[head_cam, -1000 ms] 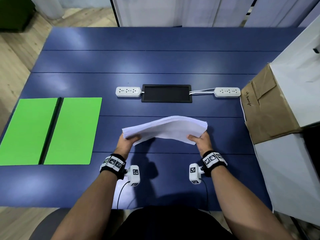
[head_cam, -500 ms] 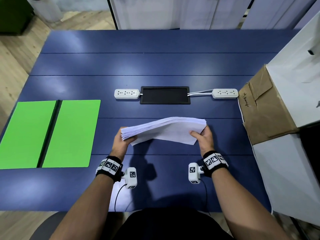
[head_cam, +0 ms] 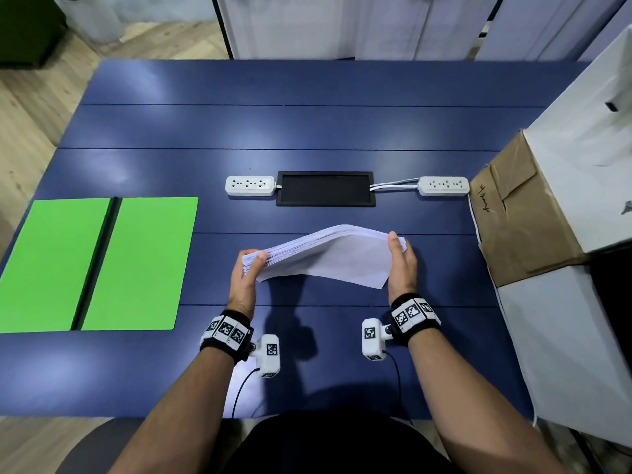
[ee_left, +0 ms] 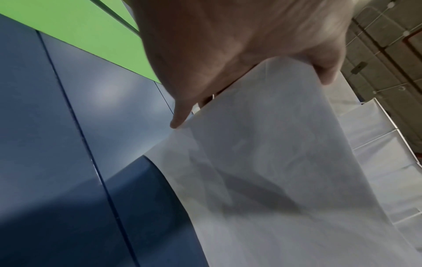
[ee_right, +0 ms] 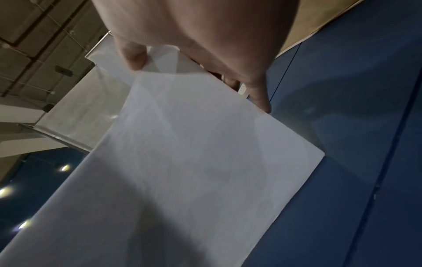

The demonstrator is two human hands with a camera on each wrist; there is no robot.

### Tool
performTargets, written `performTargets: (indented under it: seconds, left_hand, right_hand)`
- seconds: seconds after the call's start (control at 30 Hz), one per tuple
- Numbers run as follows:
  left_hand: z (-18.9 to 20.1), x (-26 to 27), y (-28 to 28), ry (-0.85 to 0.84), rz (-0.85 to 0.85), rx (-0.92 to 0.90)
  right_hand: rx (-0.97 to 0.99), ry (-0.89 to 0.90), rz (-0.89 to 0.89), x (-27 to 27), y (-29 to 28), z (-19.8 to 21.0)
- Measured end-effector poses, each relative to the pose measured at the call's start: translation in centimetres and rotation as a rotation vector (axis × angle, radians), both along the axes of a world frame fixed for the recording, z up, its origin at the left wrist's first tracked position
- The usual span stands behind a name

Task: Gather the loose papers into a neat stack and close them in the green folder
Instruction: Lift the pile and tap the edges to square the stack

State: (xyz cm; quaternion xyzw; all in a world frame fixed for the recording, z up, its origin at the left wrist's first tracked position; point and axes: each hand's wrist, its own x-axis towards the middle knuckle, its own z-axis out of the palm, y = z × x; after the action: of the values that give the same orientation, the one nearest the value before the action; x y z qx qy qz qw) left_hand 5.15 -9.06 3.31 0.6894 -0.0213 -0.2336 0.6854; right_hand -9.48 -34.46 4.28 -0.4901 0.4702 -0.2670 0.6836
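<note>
1. Papers (head_cam: pixel 328 254): stack bowed upward above the desk (head_cam: pixel 307 124), between your hands.
2. Your left hand (head_cam: pixel 247 278) and right hand (head_cam: pixel 403 265) each pinch one end.
3. Folder (head_cam: pixel 99 261): open flat, far left.

Evenly bright from overhead, with soft glare patches on the blue table (head_cam: pixel 307 131) and dark arm shadows near its front edge. Dimmer and motion-blurred in both wrist views; strongly bowed at the edges.

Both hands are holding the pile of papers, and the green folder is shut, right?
Not quite. Both hands, left hand and right hand, do hold the pile of papers, but the green folder lies open flat on the table, as the head view shows.
</note>
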Motion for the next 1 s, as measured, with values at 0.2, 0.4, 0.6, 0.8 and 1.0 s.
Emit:
performTargets:
  seconds: [0.2, 0.4, 0.6, 0.8, 1.0]
  left_hand:
    - [0.4, 0.3, -0.3, 0.011, 0.044, 0.01]
    - [0.6, 0.4, -0.7, 0.035, 0.068, 0.048]
    - [1.4, 0.8, -0.9, 0.08, 0.069, 0.023]
    - [0.6, 0.5, 0.7, -0.125, -0.191, 0.124]
    - [0.4, 0.5, 0.6, -0.193, -0.078, 0.061]
  right_hand:
    - [-0.035, 0.017, 0.018, 0.3, -0.2, 0.4]
    - [-0.023, 0.015, -0.021, 0.3, -0.2, 0.5]
    - [-0.059, -0.031, -0.004, 0.2, 0.1, 1.1]
    - [-0.196, 0.049, 0.245, -1.2, -0.2, 0.1]
    - [-0.328, 0.12, 0.205, -1.5, 0.2, -0.3]
